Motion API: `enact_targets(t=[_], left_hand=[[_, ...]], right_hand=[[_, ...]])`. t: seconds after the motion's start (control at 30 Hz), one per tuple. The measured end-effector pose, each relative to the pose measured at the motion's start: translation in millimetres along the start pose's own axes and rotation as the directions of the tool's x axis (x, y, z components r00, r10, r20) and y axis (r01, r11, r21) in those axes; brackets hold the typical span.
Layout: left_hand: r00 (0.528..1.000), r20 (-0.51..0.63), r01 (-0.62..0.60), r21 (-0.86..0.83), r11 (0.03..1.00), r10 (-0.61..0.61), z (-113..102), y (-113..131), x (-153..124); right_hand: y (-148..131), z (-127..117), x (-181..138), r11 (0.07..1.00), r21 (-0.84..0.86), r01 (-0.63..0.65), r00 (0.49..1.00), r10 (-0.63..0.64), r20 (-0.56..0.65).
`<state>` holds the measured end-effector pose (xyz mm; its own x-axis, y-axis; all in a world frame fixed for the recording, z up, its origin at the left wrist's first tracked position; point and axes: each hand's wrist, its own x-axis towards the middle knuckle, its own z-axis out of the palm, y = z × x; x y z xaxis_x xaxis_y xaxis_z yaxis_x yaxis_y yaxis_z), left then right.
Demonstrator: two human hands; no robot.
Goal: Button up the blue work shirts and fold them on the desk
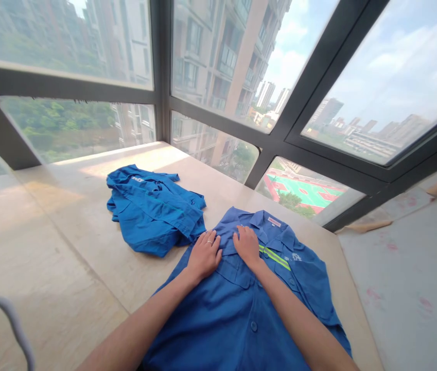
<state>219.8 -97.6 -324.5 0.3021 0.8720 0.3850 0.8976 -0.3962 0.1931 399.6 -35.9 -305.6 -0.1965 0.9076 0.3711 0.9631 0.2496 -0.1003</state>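
Note:
A blue work shirt (237, 314) with a collar, buttons and a yellow-green stripe lies spread face up on the beige window ledge (67, 257). My left hand (204, 255) lies flat on the shirt's chest just below the collar, fingers stretched out, a ring on one finger. My right hand (247, 246) rests flat beside it on the button placket, fingers together and extended. Both palms press on the fabric and hold nothing.
A second blue shirt (154, 208) lies loosely folded on the ledge to the left, behind my hands. Large windows with dark frames (276, 139) wrap the ledge's far side. A grey curved bar (13, 319) shows at the lower left. A pale wall (407, 278) stands on the right.

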Motion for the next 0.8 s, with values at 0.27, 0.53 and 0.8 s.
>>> enact_targets(t=[0.27, 0.53, 0.8], left_hand=[[0.997, 0.011, 0.077, 0.0, 0.997, -0.077, -3.0, 3.0, 1.6], [0.99, 0.008, 0.138, -0.006, 0.99, -0.138, -3.0, 3.7, 2.1], [0.989, 0.014, 0.147, 0.001, 0.989, -0.147, -4.3, 5.4, 3.7]], right_hand=[[-12.5, 27.4, 59.8, 0.981, 0.069, 0.179, 0.942, -0.191, 0.275], [-0.8, 37.6, 69.8, 0.997, 0.049, 0.066, 0.935, -0.079, 0.346], [9.0, 40.4, 85.5, 0.999, 0.019, 0.032, 0.926, -0.037, 0.375]])
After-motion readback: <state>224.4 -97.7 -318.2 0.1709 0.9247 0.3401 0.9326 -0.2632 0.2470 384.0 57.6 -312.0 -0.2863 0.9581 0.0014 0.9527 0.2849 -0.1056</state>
